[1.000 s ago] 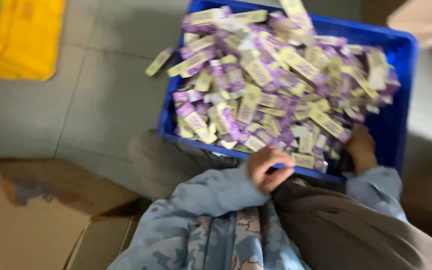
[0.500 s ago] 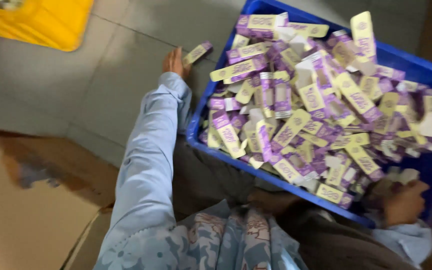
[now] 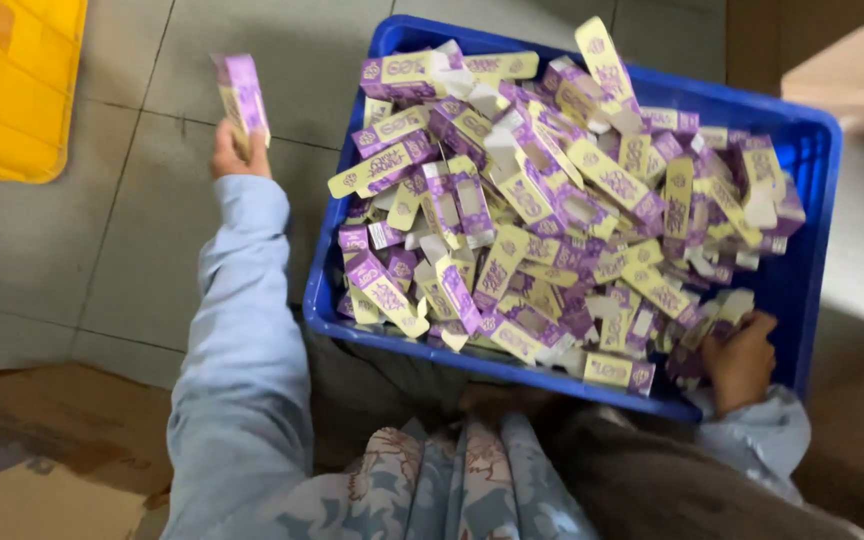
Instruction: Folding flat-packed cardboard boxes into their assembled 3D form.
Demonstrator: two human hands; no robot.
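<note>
in the head view, the left hand [image 3: 239, 152] is stretched out over the grey floor [image 3: 102, 250], left of the blue crate [image 3: 812, 200], and its fingers are closed around one purple and yellow carton [image 3: 242, 95], held upright. the right hand [image 3: 742, 360] is at the near right corner of the crate, curled into the heap of folded cartons [image 3: 552, 220]; i cannot tell if it grips one. a yellow crate [image 3: 12, 90] is far left.

looks like a small packing workshop, blue crate [image 3: 812, 200] heaped with purple-yellow flat cartons [image 3: 552, 220], yellow bin [image 3: 12, 90] at 10 o'clock, cardboard [image 3: 42, 470] at 7 o'clock, tiled floor [image 3: 142, 260]
</note>
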